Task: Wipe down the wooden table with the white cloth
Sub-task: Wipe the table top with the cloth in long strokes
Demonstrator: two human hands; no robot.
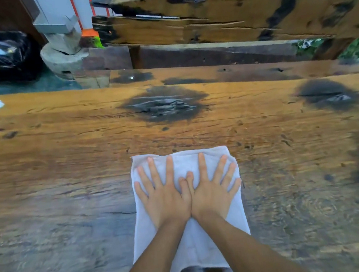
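Head view: I find the white cloth (192, 240) flat on the bench (67, 159), near its front edge. The left hand (164, 194) and right hand (212, 189) press on it, fingers (169, 169) spread wide, gripping nothing. I judge the cloth soft, light and liable to bunch; flat palm pressure suits it.

We are seeing a rough wooden bench (229, 21) standing beyond, a black plastic bag (2, 56) lying far left.
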